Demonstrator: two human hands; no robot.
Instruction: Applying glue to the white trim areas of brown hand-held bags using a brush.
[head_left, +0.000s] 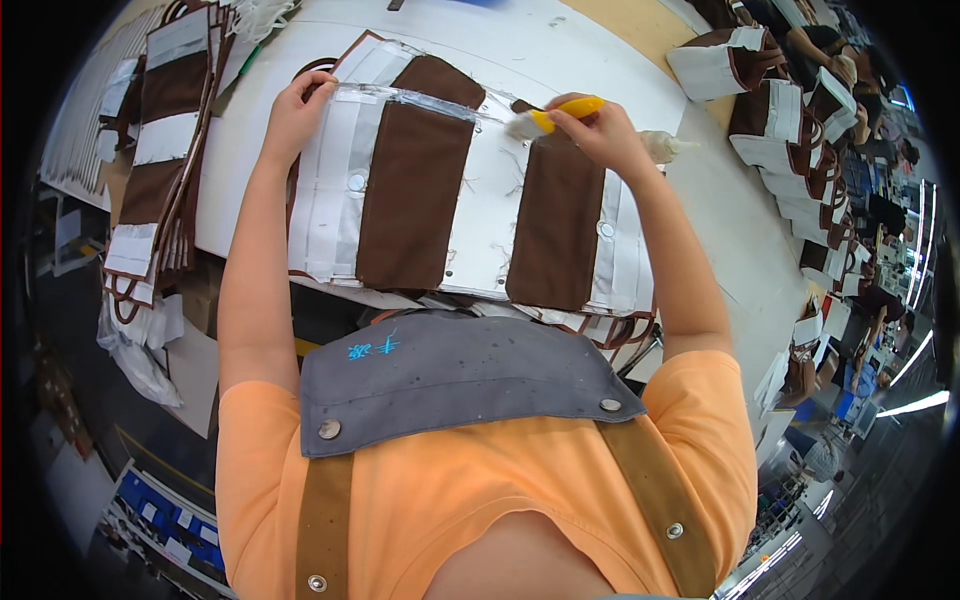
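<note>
In front of me lies a stack of flat bag panels (486, 210), white with brown fabric bands, silver strips and round snap-like discs. At the upper left corner of the top panel, my left hand (302, 112) pinches its edge between thumb and fingers. My right hand (600, 131) holds a yellow-handled brush (568, 114). Its pale, blurred bristles are at the panel's top edge, near the right brown band; contact is hard to tell. A shiny strip (427, 103) runs along that top edge, with another brown-banded part (442, 81) beyond it. Loose threads hang from the bands.
A whitish nozzle bottle (660, 146) stands behind my right wrist. Folded brown-and-white bag pieces (161, 139) overhang the white table (262, 56) at left. Several sewn bags (765, 120) line the right, with people (821, 49) beyond. A plastic bag (142, 360) hangs at lower left.
</note>
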